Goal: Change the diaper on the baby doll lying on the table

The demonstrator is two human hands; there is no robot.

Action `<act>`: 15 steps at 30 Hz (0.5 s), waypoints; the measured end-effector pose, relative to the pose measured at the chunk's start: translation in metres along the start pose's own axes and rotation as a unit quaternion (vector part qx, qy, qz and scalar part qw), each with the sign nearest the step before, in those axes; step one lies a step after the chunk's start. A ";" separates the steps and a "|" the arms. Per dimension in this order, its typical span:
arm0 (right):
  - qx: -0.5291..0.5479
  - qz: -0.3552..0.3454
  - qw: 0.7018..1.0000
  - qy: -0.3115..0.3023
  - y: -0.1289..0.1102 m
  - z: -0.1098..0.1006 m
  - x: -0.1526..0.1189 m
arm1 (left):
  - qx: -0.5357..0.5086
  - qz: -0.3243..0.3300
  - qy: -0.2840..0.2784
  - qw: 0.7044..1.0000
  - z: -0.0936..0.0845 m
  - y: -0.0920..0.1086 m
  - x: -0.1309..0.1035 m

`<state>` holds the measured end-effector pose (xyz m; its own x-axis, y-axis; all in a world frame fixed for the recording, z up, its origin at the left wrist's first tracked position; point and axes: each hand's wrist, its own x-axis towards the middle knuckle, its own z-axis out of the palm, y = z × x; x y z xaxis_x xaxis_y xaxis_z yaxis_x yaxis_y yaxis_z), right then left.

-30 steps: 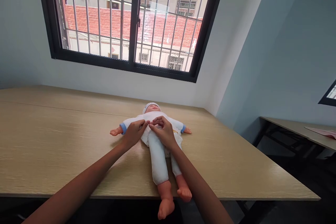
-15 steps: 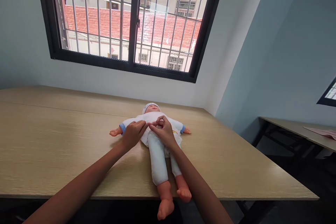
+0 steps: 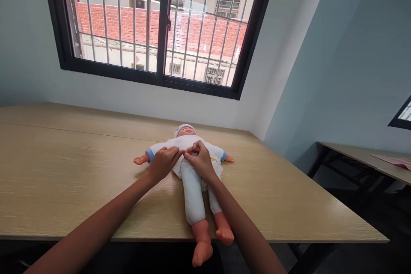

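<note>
A baby doll (image 3: 192,141) in a white cap and white top with blue cuffs lies on its back, its bare feet toward me. Around its hips is a crinkled white diaper (image 3: 204,185), with a bit of yellow at the right side. Both my hands meet at the doll's waist. My left hand (image 3: 164,163) is closed, fingers bent at the front of the diaper. Thumb and fingers of my right hand (image 3: 199,159) are pinched together beside it, touching or nearly touching the left fingertips. The exact bit between the fingers is hidden.
The doll rests on a light wooden table (image 3: 80,171), its feet reaching over the near edge. Behind the table is a wall with a barred window (image 3: 159,79). Another table (image 3: 353,158) at the right holds a pink cloth (image 3: 393,161).
Both hands stay at the doll's waist, with only slight finger movement in the right hand. The view has shifted very slightly; the doll has not moved.
</note>
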<state>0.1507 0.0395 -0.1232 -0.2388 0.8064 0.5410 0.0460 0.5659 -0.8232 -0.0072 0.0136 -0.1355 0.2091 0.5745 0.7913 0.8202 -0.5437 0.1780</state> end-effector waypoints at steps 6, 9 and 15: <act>-0.006 0.003 1.000 0.005 -0.001 0.000 0.000 | -0.021 -0.022 -0.027 0.999 0.000 0.001 0.000; -0.012 0.005 1.000 0.007 -0.002 0.000 0.000 | -0.038 -0.033 -0.038 0.998 0.000 0.001 0.000; -0.012 -0.006 1.000 0.010 -0.005 0.000 -0.002 | -0.101 -0.078 -0.069 0.989 -0.001 0.003 0.002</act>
<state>0.1509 0.0353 -0.1199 -0.2197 0.8021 0.5552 0.0672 0.5802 -0.8117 -0.0054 0.0125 -0.1329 0.1696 0.7318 0.6601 0.7283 -0.5443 0.4163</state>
